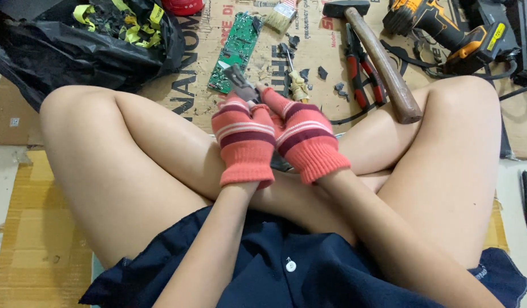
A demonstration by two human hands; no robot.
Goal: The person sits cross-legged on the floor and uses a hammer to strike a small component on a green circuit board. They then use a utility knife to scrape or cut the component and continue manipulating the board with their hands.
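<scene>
A: Nearest, both hands, the left hand (244, 145) and the right hand (302, 138), are pressed together, clamped on a small grey metal piece (240, 82) poking out at eleven o'clock

B: Over bare legs; it could slip and jab a thigh

A: Farther, at one o'clock, the hammer (377, 54) leans on the knee and may roll onto the cardboard (326, 51)
</scene>
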